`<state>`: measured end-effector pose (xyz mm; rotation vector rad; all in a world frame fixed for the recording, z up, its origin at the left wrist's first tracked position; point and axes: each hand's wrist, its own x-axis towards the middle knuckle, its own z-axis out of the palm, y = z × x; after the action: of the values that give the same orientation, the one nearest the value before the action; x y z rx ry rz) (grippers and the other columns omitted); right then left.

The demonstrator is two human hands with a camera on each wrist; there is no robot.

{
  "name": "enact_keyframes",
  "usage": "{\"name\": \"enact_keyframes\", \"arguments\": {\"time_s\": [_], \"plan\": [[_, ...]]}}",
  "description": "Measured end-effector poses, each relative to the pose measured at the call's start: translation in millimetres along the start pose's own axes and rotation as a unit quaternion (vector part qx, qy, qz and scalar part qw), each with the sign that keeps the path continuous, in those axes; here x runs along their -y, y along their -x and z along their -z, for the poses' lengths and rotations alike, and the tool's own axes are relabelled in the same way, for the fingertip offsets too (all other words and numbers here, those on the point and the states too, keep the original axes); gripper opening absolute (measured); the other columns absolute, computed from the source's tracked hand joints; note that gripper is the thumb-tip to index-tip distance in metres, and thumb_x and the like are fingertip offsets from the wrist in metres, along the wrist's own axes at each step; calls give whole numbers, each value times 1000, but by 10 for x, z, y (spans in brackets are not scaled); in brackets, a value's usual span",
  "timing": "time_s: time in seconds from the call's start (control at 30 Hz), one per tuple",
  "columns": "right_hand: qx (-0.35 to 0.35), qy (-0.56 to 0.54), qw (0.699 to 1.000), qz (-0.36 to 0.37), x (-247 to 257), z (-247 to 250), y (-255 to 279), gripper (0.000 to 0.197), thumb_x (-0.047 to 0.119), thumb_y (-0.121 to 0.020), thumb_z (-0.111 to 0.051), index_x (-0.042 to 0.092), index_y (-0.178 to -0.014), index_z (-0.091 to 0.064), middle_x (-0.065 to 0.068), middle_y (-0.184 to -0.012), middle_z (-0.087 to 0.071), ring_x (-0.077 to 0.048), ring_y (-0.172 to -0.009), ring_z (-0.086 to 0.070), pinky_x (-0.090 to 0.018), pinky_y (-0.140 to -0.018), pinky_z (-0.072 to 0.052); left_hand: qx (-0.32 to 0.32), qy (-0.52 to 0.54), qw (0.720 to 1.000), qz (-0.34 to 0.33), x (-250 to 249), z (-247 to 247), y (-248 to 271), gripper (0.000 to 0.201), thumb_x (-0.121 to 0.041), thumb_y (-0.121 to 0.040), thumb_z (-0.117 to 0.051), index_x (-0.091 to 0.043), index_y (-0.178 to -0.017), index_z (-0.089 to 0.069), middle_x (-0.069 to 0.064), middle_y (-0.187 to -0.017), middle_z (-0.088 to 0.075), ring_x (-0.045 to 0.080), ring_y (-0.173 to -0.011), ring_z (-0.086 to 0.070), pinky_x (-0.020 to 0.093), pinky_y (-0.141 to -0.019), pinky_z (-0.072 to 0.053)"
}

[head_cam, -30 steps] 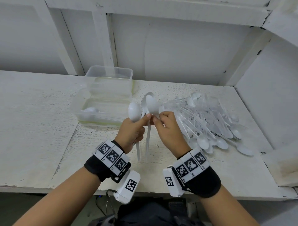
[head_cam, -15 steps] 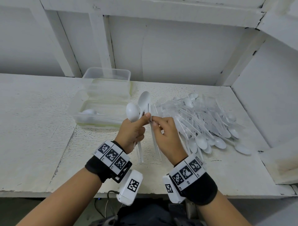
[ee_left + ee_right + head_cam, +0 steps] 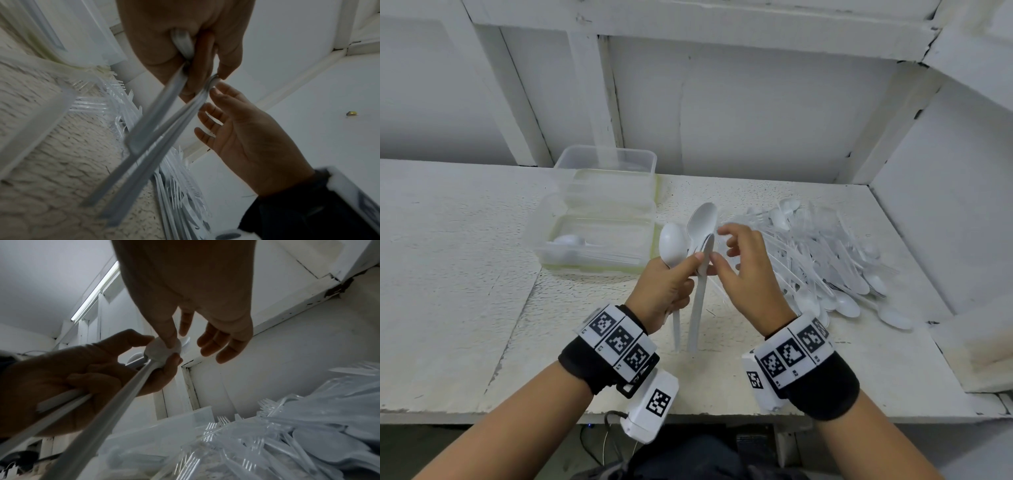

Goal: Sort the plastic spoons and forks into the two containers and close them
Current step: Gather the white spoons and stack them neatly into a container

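My left hand (image 3: 697, 265) grips three white plastic spoons (image 3: 702, 222) upright, bowls up and handles hanging toward the table. In the left wrist view the handles (image 3: 148, 129) cross below the left hand's fingers (image 3: 205, 68). My right hand (image 3: 736, 253) hovers just right of the spoons with fingers spread and holds nothing. Its thumb tip touches one spoon bowl (image 3: 162, 350). A mixed pile of spoons and clear forks (image 3: 825, 260) lies on the table to the right. Two clear containers stand at the back left: the near one (image 3: 541, 236) holds a few spoons (image 3: 568, 240).
The far container (image 3: 606, 161) stands against the white back wall. A side wall (image 3: 945, 205) closes the table on the right, and a white ledge (image 3: 976, 349) juts in at the front right. Bare table (image 3: 465, 274) stretches to the left.
The right hand pinched a spoon beside the left hand, passed it into the left hand's bundle, then let go and spread its fingers. The left hand has barely moved.
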<state>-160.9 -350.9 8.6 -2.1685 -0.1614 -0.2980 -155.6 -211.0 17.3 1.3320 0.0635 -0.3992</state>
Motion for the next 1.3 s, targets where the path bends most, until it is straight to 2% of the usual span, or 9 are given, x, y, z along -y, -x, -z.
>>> {"name": "enact_keyframes", "arguments": {"time_s": [0.07, 0.3, 0.43, 0.53, 0.7, 0.9, 1.0, 1.13, 1.3], "plan": [[4, 16, 1000, 10, 3, 3, -34, 37, 17, -92, -56, 27, -127, -51, 3, -108, -38, 1, -93, -44, -1, -79, -34, 16, -7, 1000, 7, -12, -1, 6, 24, -17, -95, -50, -12, -71, -51, -1, -60, -67, 4, -35, -19, 14, -35, -16], [31, 0, 999, 33, -23, 85, -95, 13, 9, -90, -56, 19, -97, -61, 6, -98, -52, 0, -90, -50, -1, -75, -34, 29, -53, 998, 14, 13, 54, -23, 26, -27, -96, -47, -9, -81, -59, 10, -90, -68, 6, -36, -22, 14, -36, -18], [20, -27, 999, 28, 8, 176, -152, 9, 11, -93, -53, 11, -100, -59, 7, -86, -60, 0, -79, -54, -7, -69, -41, 16, -70, 997, 13, 17, 97, -62, 28, -28, -98, -41, -9, -84, -54, 16, -80, -50, 7, -37, -24, 15, -36, -19], [1, -55, 998, -3, 8, 230, -201, 30, 10, -92, -55, 17, -121, -53, 15, -83, -54, 3, -77, -54, -7, -72, -43, 51, -137, 989, 13, 18, 129, -48, 35, -34, -96, -43, -5, -86, -61, 10, -53, -38, 8, -35, -25, 17, -37, -22], [-6, -23, 999, -37, -26, 201, -220, 26, 16, -93, -54, 13, -119, -59, -3, -106, -53, -5, -78, -56, -26, -79, -52, 74, -191, 979, 6, 27, 108, -20, 40, -35, -96, -44, -3, -83, -64, -7, -39, -33, 7, -34, -28, 18, -37, -26], [-4, -51, 998, -47, -50, 310, -195, 10, 12, -92, -54, 15, -97, -62, 7, -81, -61, -8, -71, -56, -29, -72, -51, -20, -172, 985, -17, 46, 131, -80, 32, -35, -97, -42, -11, -84, -60, -2, -53, -59, 10, -40, -48, 21, -41, -40], [-31, -91, 995, -40, -57, 402, -201, 11, 9, -92, -54, 17, -94, -62, 6, -82, -63, -6, -73, -57, -19, -64, -52, -110, -154, 981, -30, -4, 198, -123, 33, -39, -95, -44, -12, -78, -52, -2, -50, -51, 11, -41, -47, 20, -38, -38], [-22, -115, 993, -27, -47, 499, -206, 14, 8, -91, -56, 21, -92, -62, 8, -83, -63, -4, -74, -58, -13, -63, -51, -101, -192, 975, -39, -61, 227, -159, 49, -57, -93, -26, -16, -87, -52, -8, -58, -32, 9, -49, -27, 23, -46, -23], [22, -102, 995, 6, 15, 496, -200, 17, 7, -90, -57, 23, -90, -62, 16, -76, -60, 4, -68, -55, -13, -65, -49, -58, -165, 985, -7, -68, 168, -195, 24, -23, -100, -36, -14, -84, -52, -1, -67, -36, 11, -55, -36, 23, -51, -32]]}}
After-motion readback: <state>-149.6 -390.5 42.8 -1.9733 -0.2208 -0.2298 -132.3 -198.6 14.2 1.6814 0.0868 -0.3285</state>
